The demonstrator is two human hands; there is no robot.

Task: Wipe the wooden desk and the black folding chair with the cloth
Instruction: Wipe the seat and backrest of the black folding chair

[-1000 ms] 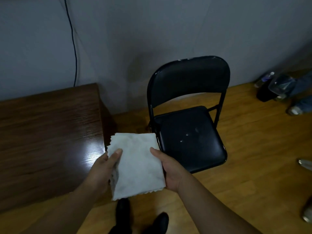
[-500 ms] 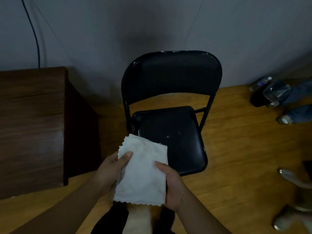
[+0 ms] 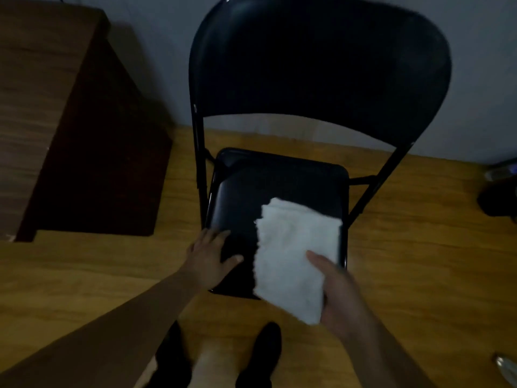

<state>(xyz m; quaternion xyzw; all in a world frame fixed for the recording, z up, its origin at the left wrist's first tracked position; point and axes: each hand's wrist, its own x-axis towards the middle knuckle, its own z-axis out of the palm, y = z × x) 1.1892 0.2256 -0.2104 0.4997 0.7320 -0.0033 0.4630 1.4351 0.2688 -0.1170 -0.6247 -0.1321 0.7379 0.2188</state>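
Note:
The black folding chair (image 3: pixel 282 180) stands right in front of me, backrest toward the wall. A folded white cloth (image 3: pixel 293 256) lies over the right front part of its seat. My right hand (image 3: pixel 340 298) holds the cloth's near corner, thumb on top. My left hand (image 3: pixel 209 254) rests flat with spread fingers on the seat's left front edge, holding nothing. The dark wooden desk (image 3: pixel 36 107) is at the upper left, only partly in view.
Wooden floor (image 3: pixel 419 261) surrounds the chair. My two dark shoes (image 3: pixel 260 357) show at the bottom. A dark object (image 3: pixel 498 197) sits on the floor at the right edge. The grey wall (image 3: pixel 481 79) is close behind the chair.
I have moved up to the chair. My left hand let go of the cloth and went to the seat's edge; my right hand brought the cloth down onto the seat.

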